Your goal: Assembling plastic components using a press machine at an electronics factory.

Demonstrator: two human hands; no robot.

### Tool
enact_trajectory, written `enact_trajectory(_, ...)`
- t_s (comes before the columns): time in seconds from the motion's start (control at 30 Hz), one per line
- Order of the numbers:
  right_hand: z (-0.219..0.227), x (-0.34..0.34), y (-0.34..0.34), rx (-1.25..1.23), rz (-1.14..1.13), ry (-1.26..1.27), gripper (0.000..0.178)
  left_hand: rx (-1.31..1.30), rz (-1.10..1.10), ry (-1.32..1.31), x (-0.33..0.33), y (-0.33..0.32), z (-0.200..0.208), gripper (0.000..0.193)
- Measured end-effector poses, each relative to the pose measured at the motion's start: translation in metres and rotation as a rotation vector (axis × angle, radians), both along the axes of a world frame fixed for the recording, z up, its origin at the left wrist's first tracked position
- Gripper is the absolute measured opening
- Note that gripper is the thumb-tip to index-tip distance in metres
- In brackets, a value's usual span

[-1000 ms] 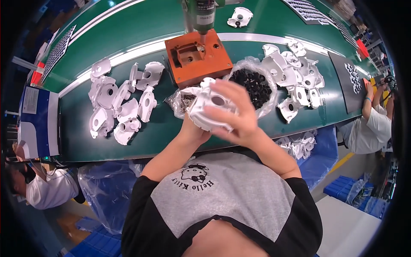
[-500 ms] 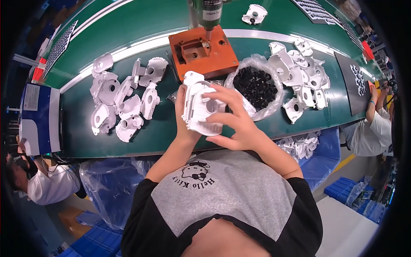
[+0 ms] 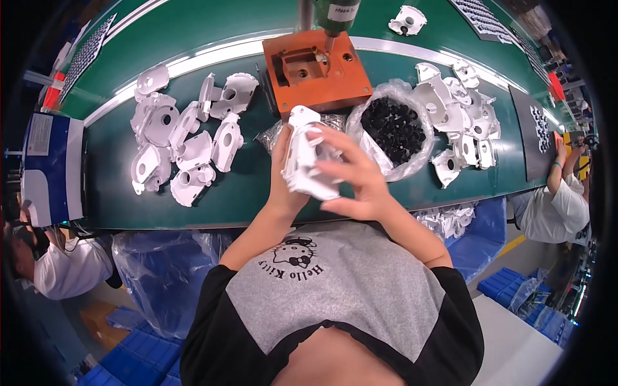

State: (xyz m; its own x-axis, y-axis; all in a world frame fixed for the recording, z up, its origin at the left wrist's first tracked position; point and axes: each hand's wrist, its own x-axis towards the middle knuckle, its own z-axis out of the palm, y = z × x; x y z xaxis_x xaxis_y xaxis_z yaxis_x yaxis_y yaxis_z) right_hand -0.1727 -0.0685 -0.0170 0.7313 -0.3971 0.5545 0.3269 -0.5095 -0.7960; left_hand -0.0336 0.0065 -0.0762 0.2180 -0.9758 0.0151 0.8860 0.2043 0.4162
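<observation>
A white moulded plastic housing (image 3: 302, 157) is held up in front of my chest, just short of the orange fixture. My left hand (image 3: 282, 183) wraps its left side. On the other side, my right hand (image 3: 362, 181) grips the part with curved fingers over its open face and the thumb low by its bottom edge. Motion smears the right fingertips and part of the housing, so any small piece between them cannot be made out. Beyond it stands the orange fixture block (image 3: 344, 87) with a recessed nest, below the green-bodied vertical tool (image 3: 336, 16).
Loose white housings lie in a left pile (image 3: 193, 151) and a right pile (image 3: 460, 119). Beside the fixture sits a clear bag (image 3: 421, 151) of small black parts. A dark tray (image 3: 524, 128) is farther right. Co-workers (image 3: 67, 267) are at both sides.
The housing has tilted in my hands, its open face turning toward the right. My right fingers have shifted over it. The whole bench view has moved slightly as my head turned.
</observation>
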Motion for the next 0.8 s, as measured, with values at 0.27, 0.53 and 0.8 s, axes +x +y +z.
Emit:
enact_trajectory(0.27,0.011,0.005,-0.003,-0.289,-0.111,0.061,0.047,0.063,0.185,-0.453,-0.008,0.002,0.042,0.051)
enact_trajectory(0.53,-0.011,0.002,0.003,-0.336,-0.175,0.105,0.047,0.092,0.020,-0.140,-0.005,0.007,0.019,0.044)
enact_trajectory(0.8,0.003,-0.005,-0.014,-0.479,-0.448,0.170,0.052,0.261,-0.029,-0.314,0.015,0.008,0.049,0.025)
